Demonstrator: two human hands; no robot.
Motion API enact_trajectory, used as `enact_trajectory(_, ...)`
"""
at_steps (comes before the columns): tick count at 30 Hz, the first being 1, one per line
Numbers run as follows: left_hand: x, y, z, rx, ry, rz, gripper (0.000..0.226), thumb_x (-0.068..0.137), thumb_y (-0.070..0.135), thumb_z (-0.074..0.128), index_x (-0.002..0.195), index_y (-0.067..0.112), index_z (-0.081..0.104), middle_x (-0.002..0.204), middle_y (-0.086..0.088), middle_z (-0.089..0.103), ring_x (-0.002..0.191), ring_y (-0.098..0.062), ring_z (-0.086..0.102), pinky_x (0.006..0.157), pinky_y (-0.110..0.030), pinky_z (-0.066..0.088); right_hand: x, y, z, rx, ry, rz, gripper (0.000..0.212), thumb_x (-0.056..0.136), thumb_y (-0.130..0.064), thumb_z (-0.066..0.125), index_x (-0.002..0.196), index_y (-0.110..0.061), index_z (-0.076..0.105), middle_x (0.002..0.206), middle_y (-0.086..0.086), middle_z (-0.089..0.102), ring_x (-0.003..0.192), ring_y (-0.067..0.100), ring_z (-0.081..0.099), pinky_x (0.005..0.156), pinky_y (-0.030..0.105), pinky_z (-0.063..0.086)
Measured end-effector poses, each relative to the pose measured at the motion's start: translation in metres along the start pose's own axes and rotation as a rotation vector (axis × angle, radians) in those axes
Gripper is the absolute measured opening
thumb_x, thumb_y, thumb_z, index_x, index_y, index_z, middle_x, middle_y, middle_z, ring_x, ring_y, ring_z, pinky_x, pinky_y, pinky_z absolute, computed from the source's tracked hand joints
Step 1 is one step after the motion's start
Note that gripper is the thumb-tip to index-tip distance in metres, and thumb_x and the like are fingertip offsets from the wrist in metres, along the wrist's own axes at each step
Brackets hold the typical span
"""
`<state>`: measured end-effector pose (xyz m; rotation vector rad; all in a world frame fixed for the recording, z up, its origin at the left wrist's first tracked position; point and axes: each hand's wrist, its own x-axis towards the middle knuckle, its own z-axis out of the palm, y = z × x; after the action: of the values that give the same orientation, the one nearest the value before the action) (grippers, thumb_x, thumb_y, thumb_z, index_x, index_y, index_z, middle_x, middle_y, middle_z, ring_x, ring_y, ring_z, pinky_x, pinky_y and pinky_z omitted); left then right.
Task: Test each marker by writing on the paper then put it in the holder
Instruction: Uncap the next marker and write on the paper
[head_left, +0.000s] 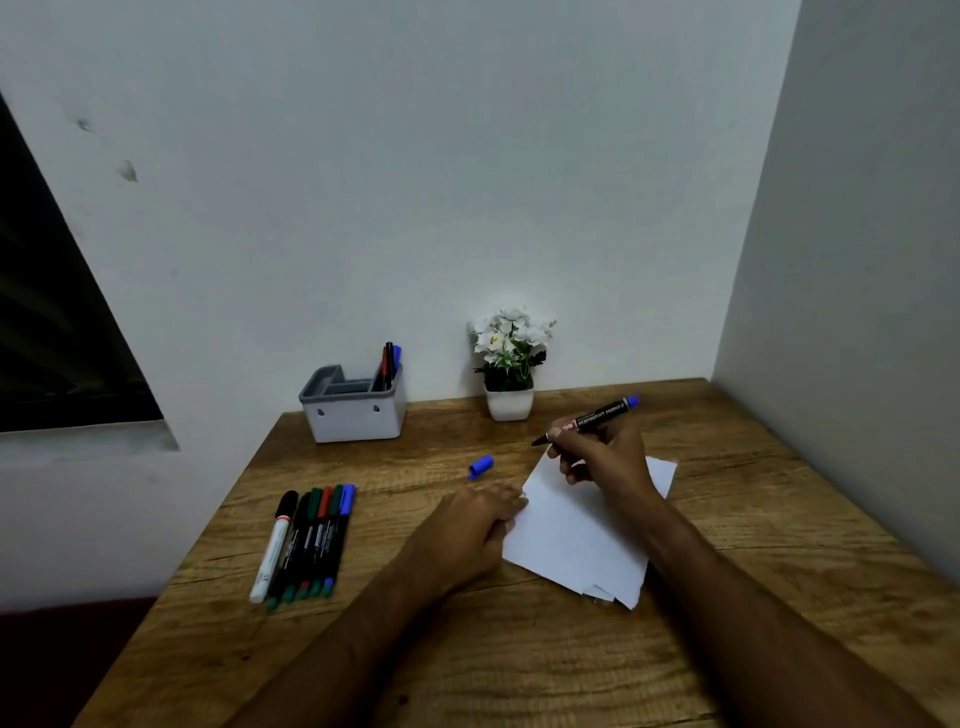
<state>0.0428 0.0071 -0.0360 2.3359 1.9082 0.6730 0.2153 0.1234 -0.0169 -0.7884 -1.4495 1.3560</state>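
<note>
Our right hand (602, 457) has its grip closed around the uncapped blue marker (597, 418), tip just above the paper (571, 540); our left hand (472, 525), empty and loosely curled, pins the sheet's edge. We should press lightly.

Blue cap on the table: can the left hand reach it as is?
Probably yes. The blue cap lies on bare wood just beyond the left hand, which rests on the paper edge; nothing lies between them.
</note>
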Motion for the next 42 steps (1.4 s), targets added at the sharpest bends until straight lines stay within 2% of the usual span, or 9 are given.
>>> enact_trajectory(5, -0.002, -0.004, 0.004, 0.032, -0.039, 0.010, 0.047, 0.098, 0.014, 0.048, 0.145, 0.019, 0.048, 0.154, 0.003, 0.042, 0.144, -0.007, 0.032, 0.116, -0.017, 0.017, -0.001, 0.007, 0.000, -0.142, -0.058, 0.002, 0.007, 0.090, 0.000, 0.071, 0.092, 0.006, 0.070, 0.067, 0.016, 0.069, 0.053, 0.017, 0.061, 0.047, 0.026, 0.046)
enact_trajectory(9, -0.002, -0.006, 0.006, 0.033, -0.083, -0.015, 0.051, 0.098, 0.015, 0.046, 0.149, 0.020, 0.041, 0.158, 0.002, 0.034, 0.147, -0.008, 0.026, 0.121, -0.027, 0.021, 0.002, 0.013, 0.000, -0.250, -0.086, 0.028, 0.006, 0.089, -0.006, 0.075, 0.094, -0.007, 0.077, 0.075, 0.012, 0.076, 0.063, 0.013, 0.069, 0.058, 0.026, 0.053)
enact_trajectory(14, -0.002, -0.006, 0.007, 0.052, -0.066, -0.020, 0.051, 0.100, 0.018, 0.044, 0.151, 0.019, 0.038, 0.159, 0.003, 0.033, 0.148, -0.008, 0.022, 0.119, -0.024, 0.017, 0.005, 0.018, 0.000, -0.387, -0.154, -0.012, 0.011, 0.088, -0.007, 0.073, 0.090, -0.016, 0.080, 0.081, -0.002, 0.077, 0.077, 0.004, 0.071, 0.066, 0.017, 0.050)
enact_trajectory(21, -0.001, -0.008, 0.011, 0.061, -0.065, -0.039, 0.050, 0.102, 0.023, 0.042, 0.152, 0.021, 0.035, 0.161, 0.005, 0.027, 0.148, -0.005, 0.018, 0.116, -0.018, 0.010, 0.005, 0.021, 0.003, -0.536, -0.142, -0.079, 0.005, 0.082, -0.008, 0.078, 0.083, -0.013, 0.077, 0.079, 0.001, 0.077, 0.078, 0.011, 0.073, 0.072, 0.030, 0.059)
enact_trajectory(25, -0.001, -0.007, 0.010, 0.056, -0.071, -0.043, 0.050, 0.103, 0.024, 0.042, 0.152, 0.022, 0.035, 0.161, 0.006, 0.027, 0.148, -0.005, 0.018, 0.113, -0.016, 0.007, 0.006, 0.022, 0.003, -0.558, -0.183, -0.073, 0.005, 0.085, -0.009, 0.078, 0.087, -0.012, 0.077, 0.084, 0.001, 0.077, 0.082, 0.011, 0.073, 0.073, 0.025, 0.058)
enact_trajectory(28, 0.000, -0.008, 0.010, 0.049, -0.079, -0.048, 0.050, 0.103, 0.024, 0.042, 0.152, 0.022, 0.035, 0.161, 0.006, 0.027, 0.149, -0.005, 0.018, 0.116, -0.020, 0.010, 0.006, 0.023, 0.002, -0.574, -0.204, -0.068, 0.007, 0.085, -0.008, 0.078, 0.090, -0.013, 0.078, 0.087, 0.000, 0.078, 0.084, 0.009, 0.073, 0.076, 0.023, 0.058)
enact_trajectory(32, 0.000, -0.008, 0.010, 0.042, -0.096, -0.059, 0.050, 0.103, 0.025, 0.042, 0.152, 0.022, 0.035, 0.161, 0.006, 0.027, 0.149, -0.006, 0.018, 0.118, -0.021, 0.012, 0.007, 0.024, 0.003, -0.615, -0.241, -0.105, 0.008, 0.084, -0.008, 0.076, 0.086, -0.016, 0.077, 0.081, -0.004, 0.076, 0.078, 0.004, 0.071, 0.071, 0.018, 0.055)
enact_trajectory(38, -0.001, -0.006, 0.008, 0.035, -0.094, -0.069, 0.049, 0.103, 0.025, 0.042, 0.151, 0.024, 0.037, 0.160, 0.007, 0.028, 0.149, -0.006, 0.018, 0.118, -0.025, 0.015, 0.007, 0.024, 0.001, -0.594, -0.223, -0.089, 0.008, 0.084, -0.009, 0.077, 0.082, -0.016, 0.077, 0.080, -0.001, 0.076, 0.079, 0.011, 0.073, 0.074, 0.028, 0.058)
enact_trajectory(42, -0.001, -0.007, 0.009, 0.031, -0.100, -0.074, 0.049, 0.103, 0.026, 0.042, 0.151, 0.025, 0.036, 0.161, 0.007, 0.027, 0.149, -0.006, 0.018, 0.119, -0.026, 0.015, 0.007, 0.025, 0.002, -0.608, -0.218, -0.081, 0.007, 0.085, -0.010, 0.077, 0.087, -0.017, 0.078, 0.083, -0.002, 0.077, 0.081, 0.009, 0.073, 0.076, 0.026, 0.058)
